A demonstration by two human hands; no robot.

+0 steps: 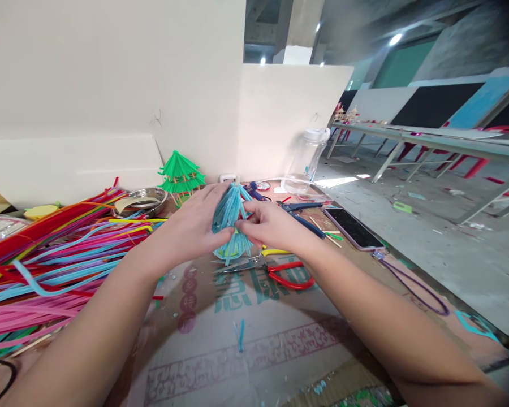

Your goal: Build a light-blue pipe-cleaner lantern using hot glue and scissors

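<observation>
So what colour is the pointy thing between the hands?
The pointy thing is mostly light blue, clearest in the head view.

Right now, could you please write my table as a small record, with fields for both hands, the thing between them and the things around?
Left hand: curved against the left side of the blue model
Right hand: thumb and fingers at the model's right side
Between hands: blue model, upright
In front of it: scissors
Left side: heaped colored strips
Behind, toward left: green model
Right side: phone, screen dark
</observation>
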